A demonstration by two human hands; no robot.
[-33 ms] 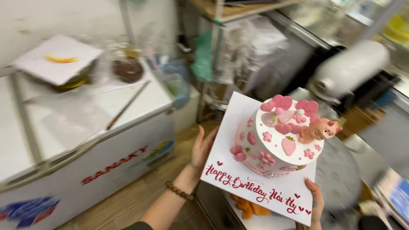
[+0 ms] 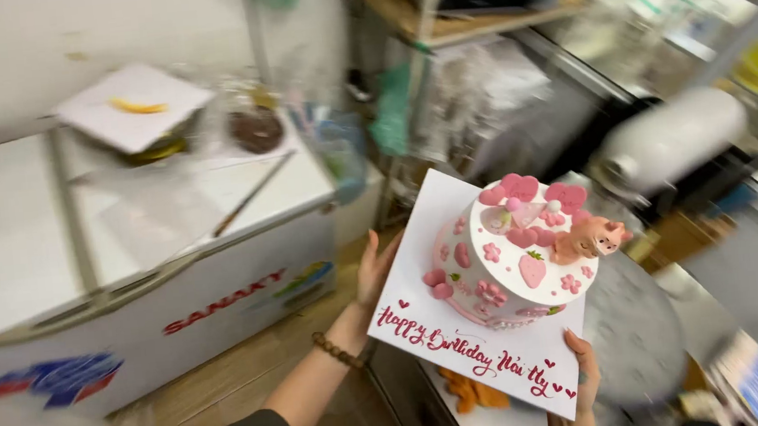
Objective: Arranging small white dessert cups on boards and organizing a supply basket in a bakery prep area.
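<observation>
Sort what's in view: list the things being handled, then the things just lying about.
In hand:
left hand
right hand
white cake board
pink and white cake

Lying about:
white chest freezer
white square board
long stick
white roll

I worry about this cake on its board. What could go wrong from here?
The white board is held only at two edges by the left hand and right hand, and it looks tilted, so the pink cake might slide. The figurine on top could topple. The chest freezer stands close; bumping it is possible.
</observation>
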